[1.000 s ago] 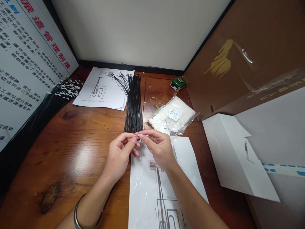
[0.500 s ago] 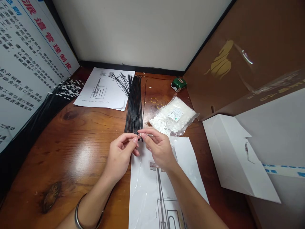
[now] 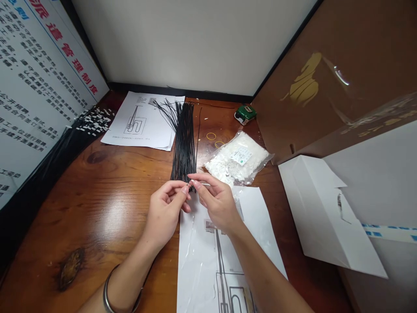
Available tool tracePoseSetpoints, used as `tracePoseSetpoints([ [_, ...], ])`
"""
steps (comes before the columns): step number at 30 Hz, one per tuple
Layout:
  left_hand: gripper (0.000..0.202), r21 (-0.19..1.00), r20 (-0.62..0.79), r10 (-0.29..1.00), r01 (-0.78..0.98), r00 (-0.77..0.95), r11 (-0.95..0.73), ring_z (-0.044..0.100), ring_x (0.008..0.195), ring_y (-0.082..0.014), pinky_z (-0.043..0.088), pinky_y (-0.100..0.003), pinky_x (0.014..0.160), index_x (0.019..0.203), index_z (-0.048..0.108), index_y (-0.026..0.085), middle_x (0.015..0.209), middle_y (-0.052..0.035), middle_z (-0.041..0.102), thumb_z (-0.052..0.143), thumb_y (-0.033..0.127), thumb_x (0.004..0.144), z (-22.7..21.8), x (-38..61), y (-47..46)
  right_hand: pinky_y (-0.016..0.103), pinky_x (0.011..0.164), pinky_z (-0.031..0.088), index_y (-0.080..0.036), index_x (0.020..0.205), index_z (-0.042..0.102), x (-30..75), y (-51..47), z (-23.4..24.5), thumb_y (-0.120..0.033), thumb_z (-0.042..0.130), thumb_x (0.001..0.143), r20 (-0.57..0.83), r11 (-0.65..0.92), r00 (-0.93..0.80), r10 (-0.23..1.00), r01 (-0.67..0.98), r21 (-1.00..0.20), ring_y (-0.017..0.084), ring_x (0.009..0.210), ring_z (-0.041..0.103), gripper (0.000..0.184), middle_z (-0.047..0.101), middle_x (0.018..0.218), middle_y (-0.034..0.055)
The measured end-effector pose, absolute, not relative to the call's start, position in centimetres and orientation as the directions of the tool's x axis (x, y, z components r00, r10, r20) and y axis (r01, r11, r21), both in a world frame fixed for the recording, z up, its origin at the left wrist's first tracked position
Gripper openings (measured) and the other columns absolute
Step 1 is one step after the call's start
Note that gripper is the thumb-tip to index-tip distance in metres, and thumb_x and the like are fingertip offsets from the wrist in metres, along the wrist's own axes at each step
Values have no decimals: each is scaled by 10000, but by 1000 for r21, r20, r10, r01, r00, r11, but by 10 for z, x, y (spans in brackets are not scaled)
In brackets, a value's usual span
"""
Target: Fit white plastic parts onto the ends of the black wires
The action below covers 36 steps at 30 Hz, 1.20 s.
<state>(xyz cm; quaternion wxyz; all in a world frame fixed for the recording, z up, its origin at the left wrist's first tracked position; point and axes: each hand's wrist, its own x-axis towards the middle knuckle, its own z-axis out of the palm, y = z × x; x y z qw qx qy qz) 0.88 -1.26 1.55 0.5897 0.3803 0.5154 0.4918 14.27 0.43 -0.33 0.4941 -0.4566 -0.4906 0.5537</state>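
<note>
In the middle, my left hand (image 3: pixel 167 206) is closed in a pinch on a thin black wire, whose end just shows at the fingertips. A dark length of it hangs below my left wrist. My right hand (image 3: pixel 216 202) pinches a small white connector, mostly hidden by the thumb and forefinger. The two hands' fingertips meet at the wire end. Right behind them lies a bundle of black wires (image 3: pixel 184 143). To the right of the bundle is a clear plastic bag of small white connectors (image 3: pixel 256 150), some spilling toward its near corner.
A printed drawing sheet (image 3: pixel 195 269) lies under my hands, other papers (image 3: pixel 120 126) at the back left. Wires with white ends (image 3: pixel 94 121) run along the left edge. A green tape measure (image 3: pixel 245 114), rubber bands (image 3: pixel 211 136) and a brown box (image 3: pixel 342 56) stand behind and right.
My right fingertips have moved slightly closer to the left ones, and less of the white connector shows. The view has shifted a little; the things on the table stay put.
</note>
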Motion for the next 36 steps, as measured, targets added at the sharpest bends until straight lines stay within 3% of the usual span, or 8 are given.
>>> tracePoseSetpoints([
  [11, 140, 969, -198, 980, -152, -12, 194, 570, 513, -69, 462, -187, 528, 803, 649, 150, 680, 29, 613, 676, 287, 800, 12, 8, -13, 242, 473, 382, -184, 803, 660, 142, 6, -2, -385, 687, 783, -68, -79, -73, 995, -158, -984, 103, 557, 506, 204, 619, 710, 12],
  [19, 129, 975, -181, 983, -133, -12, 178, 574, 514, -74, 474, -195, 526, 828, 674, 159, 695, 25, 623, 672, 285, 804, 11, 9, -15, 246, 502, 431, -180, 803, 664, 141, 4, -3, -358, 681, 797, -48, -63, -99, 994, -161, -985, 103, 550, 532, 178, 620, 684, 1],
  [26, 124, 975, -182, 983, -134, -29, 176, 572, 502, -81, 477, -204, 509, 809, 674, 159, 691, 21, 619, 675, 282, 792, 14, 10, -14, 284, 606, 520, -199, 856, 695, 142, 2, -3, -349, 682, 806, -17, -30, -115, 993, -111, -993, 140, 654, 634, 159, 701, 818, 37],
  [36, 162, 974, -197, 979, -127, -44, 190, 568, 499, -88, 472, -210, 506, 778, 651, 151, 671, 15, 615, 675, 310, 793, 16, 10, -14, 276, 586, 521, -206, 816, 728, 141, 1, -2, -290, 709, 769, -9, -20, -75, 997, -141, -990, 137, 635, 639, 98, 706, 766, 31],
])
